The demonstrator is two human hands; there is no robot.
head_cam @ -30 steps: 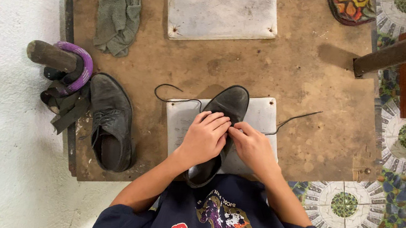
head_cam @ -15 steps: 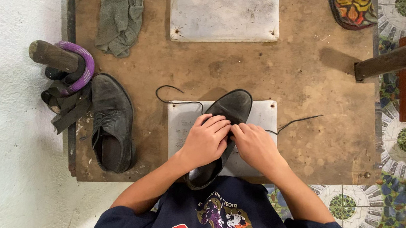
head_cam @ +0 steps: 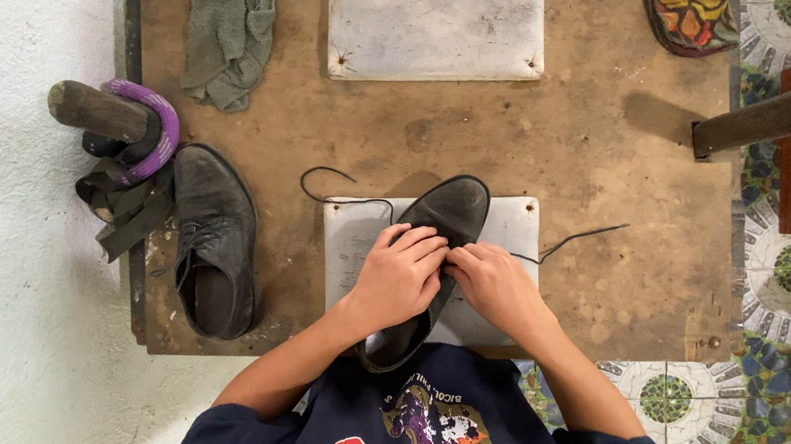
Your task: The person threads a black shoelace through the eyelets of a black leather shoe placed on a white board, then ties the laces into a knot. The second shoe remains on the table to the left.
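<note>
Resting on a pale square mat (head_cam: 354, 247) at the near edge of the brown worktop (head_cam: 579, 153), toe pointing away: a black lace-up shoe (head_cam: 455, 214). Left hand (head_cam: 400, 276) curled over its lacing, fingers bent and closed on the upper; right hand (head_cam: 492, 286) touching beside it, pinching there too. Black lace (head_cam: 339, 197) trailing out both sides. Second black shoe (head_cam: 212, 242) lying well left.
</note>
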